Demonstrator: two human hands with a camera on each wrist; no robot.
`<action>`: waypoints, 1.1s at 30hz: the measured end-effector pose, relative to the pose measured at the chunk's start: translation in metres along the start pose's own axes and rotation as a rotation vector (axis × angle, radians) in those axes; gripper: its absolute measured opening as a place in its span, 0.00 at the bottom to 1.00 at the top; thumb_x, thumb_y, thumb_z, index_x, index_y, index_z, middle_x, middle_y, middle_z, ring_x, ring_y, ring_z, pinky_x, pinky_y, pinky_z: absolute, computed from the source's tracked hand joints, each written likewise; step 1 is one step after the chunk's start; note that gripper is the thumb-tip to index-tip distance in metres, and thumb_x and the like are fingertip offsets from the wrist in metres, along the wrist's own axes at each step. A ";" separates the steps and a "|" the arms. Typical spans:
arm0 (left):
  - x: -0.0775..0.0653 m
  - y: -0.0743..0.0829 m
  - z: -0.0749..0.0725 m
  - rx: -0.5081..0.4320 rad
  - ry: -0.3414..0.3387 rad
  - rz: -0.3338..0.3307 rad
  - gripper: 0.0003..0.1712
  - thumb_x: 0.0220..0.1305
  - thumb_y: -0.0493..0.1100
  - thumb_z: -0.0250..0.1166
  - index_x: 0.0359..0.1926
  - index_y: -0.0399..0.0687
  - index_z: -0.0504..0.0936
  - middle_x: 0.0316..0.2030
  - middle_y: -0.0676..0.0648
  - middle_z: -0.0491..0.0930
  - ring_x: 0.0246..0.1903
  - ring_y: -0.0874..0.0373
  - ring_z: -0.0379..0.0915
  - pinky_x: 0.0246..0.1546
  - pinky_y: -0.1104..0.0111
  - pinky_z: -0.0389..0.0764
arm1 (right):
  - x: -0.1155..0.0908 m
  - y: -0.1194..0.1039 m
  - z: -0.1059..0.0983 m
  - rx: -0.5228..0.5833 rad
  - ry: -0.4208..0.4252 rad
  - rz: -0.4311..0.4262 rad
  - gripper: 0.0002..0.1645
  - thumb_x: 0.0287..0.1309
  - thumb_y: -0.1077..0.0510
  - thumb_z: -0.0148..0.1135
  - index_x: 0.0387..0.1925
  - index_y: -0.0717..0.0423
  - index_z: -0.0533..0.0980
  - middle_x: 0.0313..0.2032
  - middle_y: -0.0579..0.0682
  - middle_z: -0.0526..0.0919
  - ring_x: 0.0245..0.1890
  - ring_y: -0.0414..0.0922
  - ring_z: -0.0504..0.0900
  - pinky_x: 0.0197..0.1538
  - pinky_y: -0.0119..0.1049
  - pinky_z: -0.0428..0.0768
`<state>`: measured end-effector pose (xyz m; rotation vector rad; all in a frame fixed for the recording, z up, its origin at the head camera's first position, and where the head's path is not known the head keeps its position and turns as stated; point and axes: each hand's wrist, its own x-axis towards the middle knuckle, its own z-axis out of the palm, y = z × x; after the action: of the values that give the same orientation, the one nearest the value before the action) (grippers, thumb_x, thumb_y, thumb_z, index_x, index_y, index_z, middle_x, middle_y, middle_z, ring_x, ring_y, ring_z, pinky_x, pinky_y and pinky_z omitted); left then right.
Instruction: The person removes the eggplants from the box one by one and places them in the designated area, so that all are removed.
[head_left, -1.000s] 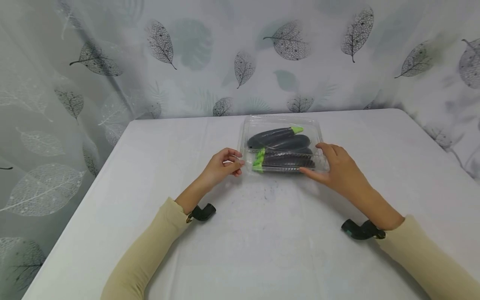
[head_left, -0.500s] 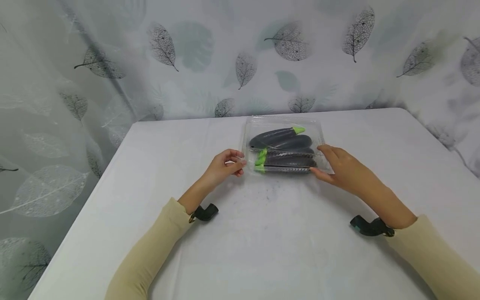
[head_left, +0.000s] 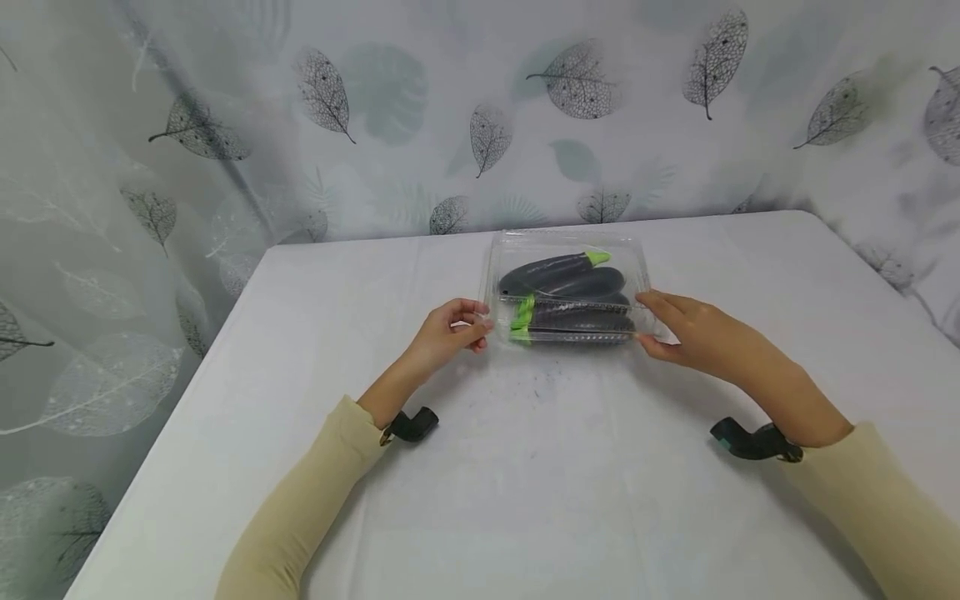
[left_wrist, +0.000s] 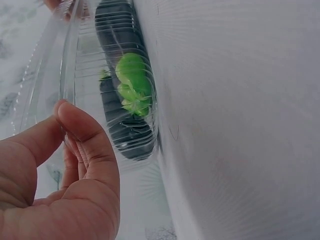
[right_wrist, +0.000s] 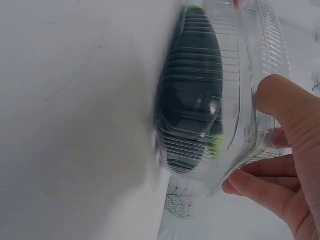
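A clear plastic clamshell box [head_left: 562, 241] sits toward the back of the table, its lid down over several dark eggplants [head_left: 547, 273] with green caps. My left hand [head_left: 442, 333] pinches the rim at the box's front left corner between thumb and index finger; the left wrist view shows a green cap [left_wrist: 134, 80] behind the ribbed wall. At the front right corner, my right hand [head_left: 701, 332] grips the rim. In the right wrist view its thumb [right_wrist: 280, 97] lies on the lid's edge, and the other fingers [right_wrist: 265, 192] curl under the rim's corner.
White cloth covers the table [head_left: 525, 483]. Behind it and along both sides hangs a leaf-patterned curtain [head_left: 420, 108], close to the back of the box. Black wrist cameras [head_left: 750, 440] are strapped at both sleeves.
My right hand has slid to the right along the front edge, its thumb now at the box's corner. My left hand keeps its pinch on the rim.
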<state>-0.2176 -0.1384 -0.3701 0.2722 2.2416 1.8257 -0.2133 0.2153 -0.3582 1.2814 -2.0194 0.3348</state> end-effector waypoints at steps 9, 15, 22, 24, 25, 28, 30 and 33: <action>-0.001 0.001 0.001 0.003 0.000 0.005 0.21 0.68 0.36 0.62 0.58 0.30 0.71 0.35 0.48 0.75 0.26 0.64 0.75 0.33 0.72 0.79 | 0.002 -0.001 -0.011 0.041 -0.124 0.034 0.35 0.73 0.42 0.35 0.47 0.71 0.72 0.37 0.67 0.83 0.26 0.57 0.84 0.27 0.45 0.82; -0.001 0.002 0.001 0.010 -0.011 0.015 0.21 0.69 0.36 0.61 0.58 0.30 0.70 0.36 0.48 0.74 0.27 0.63 0.74 0.35 0.72 0.77 | 0.006 -0.004 -0.016 0.004 -0.176 0.023 0.35 0.75 0.43 0.31 0.48 0.74 0.69 0.36 0.68 0.82 0.26 0.58 0.84 0.27 0.45 0.82; -0.001 0.001 -0.003 0.015 -0.025 0.015 0.22 0.69 0.36 0.60 0.60 0.29 0.69 0.36 0.48 0.73 0.28 0.63 0.73 0.37 0.68 0.77 | 0.005 -0.007 -0.014 -0.014 -0.194 0.085 0.37 0.74 0.41 0.28 0.50 0.72 0.69 0.38 0.68 0.81 0.26 0.58 0.84 0.27 0.44 0.82; 0.000 0.000 -0.002 0.007 -0.026 0.013 0.22 0.69 0.36 0.60 0.60 0.29 0.68 0.36 0.49 0.73 0.28 0.63 0.73 0.37 0.69 0.77 | 0.003 -0.006 -0.013 -0.019 -0.175 0.089 0.37 0.73 0.41 0.29 0.49 0.71 0.69 0.38 0.68 0.81 0.26 0.59 0.84 0.27 0.46 0.82; 0.000 0.000 -0.002 0.003 -0.027 0.013 0.23 0.69 0.36 0.60 0.60 0.29 0.68 0.36 0.49 0.73 0.28 0.63 0.73 0.37 0.69 0.77 | 0.003 -0.006 -0.013 -0.024 -0.160 0.090 0.37 0.73 0.41 0.30 0.49 0.71 0.70 0.38 0.68 0.82 0.26 0.59 0.84 0.27 0.46 0.82; 0.001 -0.001 -0.002 -0.009 -0.032 0.014 0.23 0.69 0.35 0.60 0.60 0.28 0.68 0.36 0.49 0.73 0.28 0.63 0.73 0.36 0.70 0.77 | 0.003 -0.005 -0.012 -0.044 -0.112 0.079 0.36 0.72 0.41 0.33 0.48 0.71 0.72 0.36 0.68 0.82 0.26 0.60 0.83 0.26 0.48 0.82; 0.000 -0.001 -0.002 -0.008 -0.031 0.017 0.23 0.69 0.35 0.60 0.61 0.28 0.68 0.36 0.49 0.73 0.28 0.63 0.73 0.36 0.70 0.77 | 0.004 -0.005 -0.012 -0.062 -0.086 0.077 0.36 0.72 0.41 0.34 0.48 0.70 0.73 0.35 0.68 0.82 0.26 0.60 0.84 0.25 0.48 0.81; 0.000 0.000 -0.002 -0.007 -0.026 0.018 0.22 0.69 0.36 0.60 0.60 0.30 0.68 0.36 0.49 0.73 0.27 0.62 0.73 0.36 0.70 0.77 | 0.005 -0.004 -0.012 -0.094 -0.038 0.069 0.34 0.71 0.42 0.38 0.48 0.69 0.74 0.32 0.66 0.83 0.25 0.59 0.83 0.24 0.48 0.81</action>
<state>-0.2180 -0.1409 -0.3698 0.3136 2.2218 1.8280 -0.2061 0.2163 -0.3470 1.1708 -2.0890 0.2464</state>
